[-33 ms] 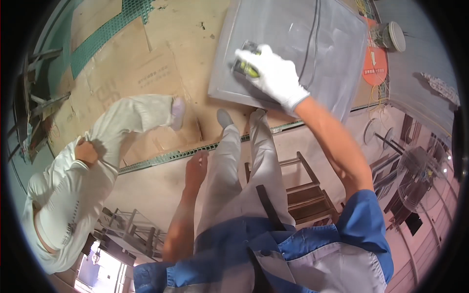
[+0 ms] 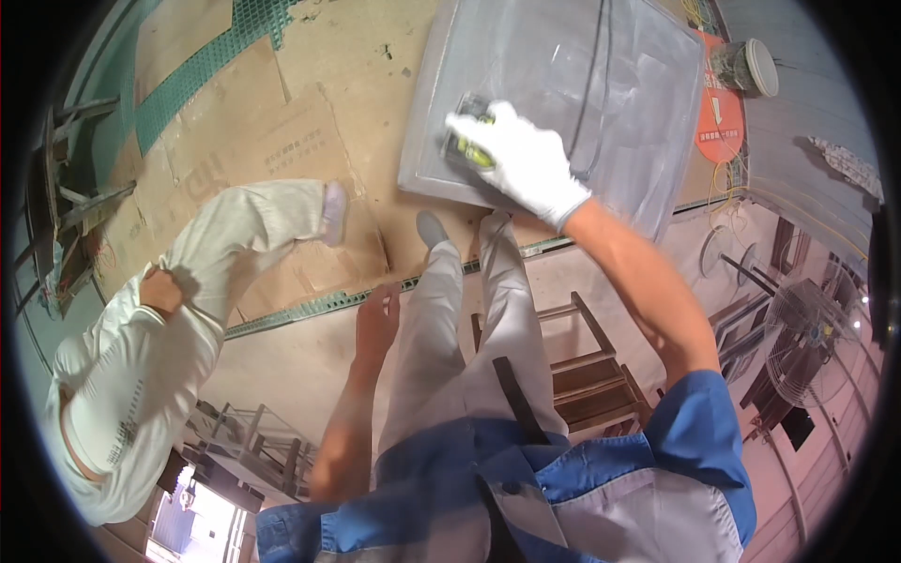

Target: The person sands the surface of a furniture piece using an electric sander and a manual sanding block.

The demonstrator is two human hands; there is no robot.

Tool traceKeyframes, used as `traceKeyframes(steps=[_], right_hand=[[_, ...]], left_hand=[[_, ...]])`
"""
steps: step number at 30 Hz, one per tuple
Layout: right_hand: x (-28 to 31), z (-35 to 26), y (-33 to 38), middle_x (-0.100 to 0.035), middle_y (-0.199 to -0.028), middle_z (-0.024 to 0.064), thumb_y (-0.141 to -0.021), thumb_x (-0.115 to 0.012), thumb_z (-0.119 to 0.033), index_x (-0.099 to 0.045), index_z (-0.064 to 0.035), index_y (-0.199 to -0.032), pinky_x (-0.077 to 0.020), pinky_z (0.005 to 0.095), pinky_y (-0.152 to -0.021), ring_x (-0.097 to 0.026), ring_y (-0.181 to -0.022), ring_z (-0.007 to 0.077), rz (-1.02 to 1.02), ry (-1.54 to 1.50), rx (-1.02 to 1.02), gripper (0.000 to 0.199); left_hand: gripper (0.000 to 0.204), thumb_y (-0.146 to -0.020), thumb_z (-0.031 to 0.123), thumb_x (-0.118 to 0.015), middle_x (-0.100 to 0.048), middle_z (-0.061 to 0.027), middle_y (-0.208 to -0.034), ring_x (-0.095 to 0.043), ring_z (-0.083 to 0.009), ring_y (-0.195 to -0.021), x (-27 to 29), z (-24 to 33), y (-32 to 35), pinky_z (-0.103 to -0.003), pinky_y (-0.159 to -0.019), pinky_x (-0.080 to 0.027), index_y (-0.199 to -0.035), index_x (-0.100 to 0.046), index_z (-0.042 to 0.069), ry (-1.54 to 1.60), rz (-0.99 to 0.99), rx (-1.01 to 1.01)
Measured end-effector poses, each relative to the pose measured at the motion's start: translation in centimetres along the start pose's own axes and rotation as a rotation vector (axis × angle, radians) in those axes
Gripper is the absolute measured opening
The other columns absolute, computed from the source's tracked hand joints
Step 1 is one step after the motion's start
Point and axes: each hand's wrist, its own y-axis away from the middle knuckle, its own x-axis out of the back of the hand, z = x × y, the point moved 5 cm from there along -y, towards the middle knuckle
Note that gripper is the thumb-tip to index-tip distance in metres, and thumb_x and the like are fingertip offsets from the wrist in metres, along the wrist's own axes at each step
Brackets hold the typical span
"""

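Note:
My right hand [image 2: 521,159], in a white glove, is closed around a black and yellow-green hand-held sander [image 2: 469,150]. The sander rests on the left part of a large grey panel [image 2: 648,113], close to its near left edge. Pale, dusty streaks mark the panel's surface. A dark hose or cable [image 2: 598,84] runs down across the panel and passes behind my gloved wrist; where it joins the tool is hidden. Bare and hanging beside my left leg, my left hand [image 2: 377,319] holds nothing, its fingers loosely bent and apart.
At left another person [image 2: 188,310] in pale clothes stands on the cardboard-covered floor [image 2: 253,131]. A bucket [image 2: 746,68] and an orange floor sign [image 2: 721,127] lie past the panel's right side. Behind me are a wooden stool [image 2: 601,380] and a fan [image 2: 807,333].
My right hand and the sander have shifted slightly nearer to me over the panel. The hose has moved a little left. The left hand is nearly unchanged.

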Motion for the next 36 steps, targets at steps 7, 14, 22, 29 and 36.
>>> traceKeyframes(steps=[7, 14, 22, 29, 36], right_hand=[[0.2, 1.8, 0.5, -0.062, -0.118, 0.0150, -0.102, -0.057, -0.028, -0.060, -0.0316, -0.142, -0.0595, 0.0440, -0.075, -0.069, -0.101, 0.0333, 0.083, -0.023, 0.036, 0.040], [-2.5, 0.7, 2.8, -0.065, -0.111, 0.0100, -0.095, -0.065, -0.017, -0.060, -0.0277, -0.144, -0.0606, 0.0422, -0.068, -0.070, -0.087, 0.0302, 0.179, -0.126, 0.170, 0.051], [2.5, 5.3, -4.8, -0.071, -0.104, 0.0202, -0.094, -0.067, -0.024, -0.063, -0.0113, -0.133, -0.0564, 0.0500, -0.083, -0.070, -0.095, 0.0401, 0.288, -0.195, 0.088, 0.041], [-1.8, -0.2, 0.5, -0.066, -0.099, 0.0054, -0.093, -0.065, -0.021, -0.059, -0.0165, -0.133, -0.0566, 0.0326, -0.060, -0.070, -0.076, 0.0213, 0.255, 0.142, -0.025, 0.041], [2.2, 4.6, -6.8, -0.067, -0.095, 0.0033, -0.091, -0.066, -0.017, -0.065, -0.0171, -0.122, -0.0571, 0.0313, -0.059, -0.071, -0.077, 0.0211, 0.362, 0.067, -0.003, 0.031]], left_hand=[[0.079, -0.087, 0.003, -0.077, -0.049, -0.0170, -0.159, -0.046, -0.0369, -0.147, -0.1, 15.6, -15.6, -0.042, -0.120, -0.040, -0.157, -0.042, 0.006, -0.253, -0.040, -0.738], [0.079, -0.082, 0.005, -0.078, -0.046, -0.0140, -0.163, -0.044, -0.0346, -0.149, -3.4, 21.0, -17.7, -0.041, -0.122, -0.039, -0.155, -0.048, 0.009, -0.273, -0.250, -0.786], [0.063, -0.082, 0.018, -0.083, -0.068, -0.0254, -0.126, -0.064, -0.0451, -0.118, -0.8, 26.7, -26.3, -0.049, -0.099, -0.051, -0.136, -0.053, 0.002, -0.470, -0.173, -0.896], [0.073, -0.083, 0.007, -0.081, -0.059, -0.0192, -0.147, -0.054, -0.0405, -0.138, -2.3, 20.7, -18.8, -0.045, -0.114, -0.046, -0.150, -0.050, 0.007, -0.233, -0.228, -0.766], [0.081, -0.078, 0.005, -0.082, -0.057, -0.0191, -0.149, -0.053, -0.0405, -0.138, -0.8, 27.0, -25.3, -0.046, -0.113, -0.045, -0.151, -0.049, 0.005, -0.239, -0.229, -0.729]])
